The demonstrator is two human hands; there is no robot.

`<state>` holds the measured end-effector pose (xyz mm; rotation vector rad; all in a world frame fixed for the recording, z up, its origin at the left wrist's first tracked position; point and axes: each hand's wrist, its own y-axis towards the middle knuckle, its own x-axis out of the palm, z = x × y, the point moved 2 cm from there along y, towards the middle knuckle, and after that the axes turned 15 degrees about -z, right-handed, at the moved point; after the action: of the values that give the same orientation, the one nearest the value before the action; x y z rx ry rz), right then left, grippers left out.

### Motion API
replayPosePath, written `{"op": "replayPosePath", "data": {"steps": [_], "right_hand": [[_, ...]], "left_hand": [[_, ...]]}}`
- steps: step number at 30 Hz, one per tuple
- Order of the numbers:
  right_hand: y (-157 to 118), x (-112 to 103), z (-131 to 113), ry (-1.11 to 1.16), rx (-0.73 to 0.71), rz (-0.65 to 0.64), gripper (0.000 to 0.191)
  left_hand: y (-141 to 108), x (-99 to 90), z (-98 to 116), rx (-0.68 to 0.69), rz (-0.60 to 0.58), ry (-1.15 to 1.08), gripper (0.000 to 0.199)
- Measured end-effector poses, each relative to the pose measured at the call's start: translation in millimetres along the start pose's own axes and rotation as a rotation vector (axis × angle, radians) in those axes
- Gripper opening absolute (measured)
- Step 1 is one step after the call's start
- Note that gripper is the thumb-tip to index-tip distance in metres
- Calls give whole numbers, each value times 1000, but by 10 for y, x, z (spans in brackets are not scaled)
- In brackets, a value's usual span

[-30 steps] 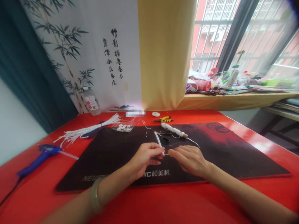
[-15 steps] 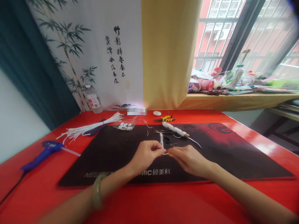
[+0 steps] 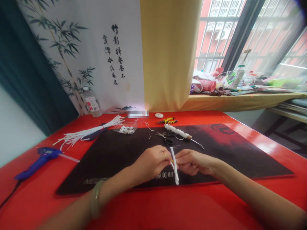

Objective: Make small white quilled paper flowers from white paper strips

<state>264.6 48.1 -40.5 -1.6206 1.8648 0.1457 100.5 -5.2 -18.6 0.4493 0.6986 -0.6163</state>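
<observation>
Between my hands a white strip [image 3: 175, 167] hangs nearly upright over the front part of the black mat [image 3: 107, 159]. My left hand [image 3: 158, 159], with a ring on one finger, pinches at the strip's left side. From the right, my right hand [image 3: 192, 161] closes its fingers on a small yellowish piece that meets the strip. The fingertips of both hands almost touch, and they partly hide this piece. Just beyond the hands lie black-handled scissors [image 3: 168, 141] and a roll wound with white cord [image 3: 177, 131].
A blue glue gun [image 3: 42, 163] lies at the left. Behind the mat are white stems [image 3: 93, 129], a clear tray of small white pieces [image 3: 127, 128], yellow-black pliers [image 3: 169, 120], a white oval object [image 3: 159, 115] and a bottle [image 3: 92, 103].
The white strip, earlier pointing away beyond my fingers, now extends toward me below them. Both hands have turned, and the view has shifted slightly.
</observation>
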Motion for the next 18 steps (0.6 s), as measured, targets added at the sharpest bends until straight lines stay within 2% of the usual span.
{"op": "replayPosePath", "data": {"steps": [3,5,7,11,14,18], "right_hand": [[-10,-25,-8,-62,1,25,33],[-7,-34,-33,-141,0,95,36],[2,-30,-60,-246,2,221,34],[11,18,-76,-546,23,585,24],[9,73,-62,-808,-23,713,21],[-2,109,-10,-1077,-122,739,19]], "left_hand": [[3,6,-46,-11,23,-44,17],[9,8,-99,-44,82,-99,16],[20,10,-171,-96,157,-175,12],[51,25,-350,-224,267,-396,9],[62,39,-459,-311,251,-612,13],[46,46,-500,-399,174,-848,15]]}}
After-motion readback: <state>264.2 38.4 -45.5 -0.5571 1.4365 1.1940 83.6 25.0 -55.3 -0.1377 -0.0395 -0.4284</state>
